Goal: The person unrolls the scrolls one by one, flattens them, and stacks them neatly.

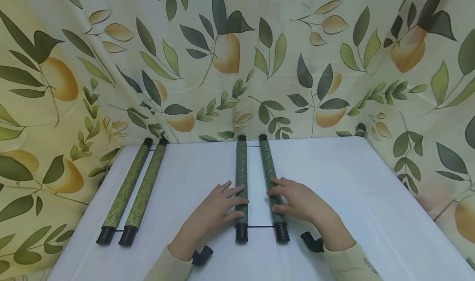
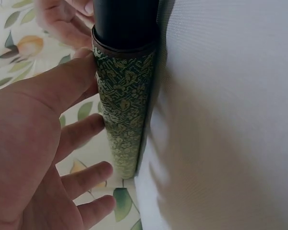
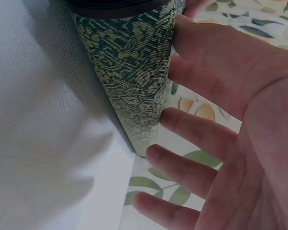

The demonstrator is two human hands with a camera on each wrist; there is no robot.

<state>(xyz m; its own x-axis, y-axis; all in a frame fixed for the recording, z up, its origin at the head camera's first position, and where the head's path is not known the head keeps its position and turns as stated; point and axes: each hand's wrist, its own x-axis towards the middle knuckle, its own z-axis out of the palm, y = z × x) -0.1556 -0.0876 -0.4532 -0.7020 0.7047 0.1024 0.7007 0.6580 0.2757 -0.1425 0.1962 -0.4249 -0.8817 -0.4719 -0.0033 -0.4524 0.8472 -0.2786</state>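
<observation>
On the left of the white-covered desk [image 1: 371, 178] lies a green patterned scroll [image 1: 127, 188] with black ends, its two rolls side by side, slanting, with a narrow pale strip between them. Next comes a black bent piece [image 1: 203, 257] at the left wrist, then the left hand [image 1: 222, 204], its grip loose, fingers spread and touching the left roll [image 1: 241, 161]. This roll and the right roll [image 1: 267, 159] belong to a second scroll, near the middle, lying further apart and linked by thin dark lines near their ends. The right hand [image 1: 302, 198], grip equally loose, touches the right roll with extended fingers. A leafy, fruit-patterned curtain [image 1: 282, 87] hangs behind.
</observation>
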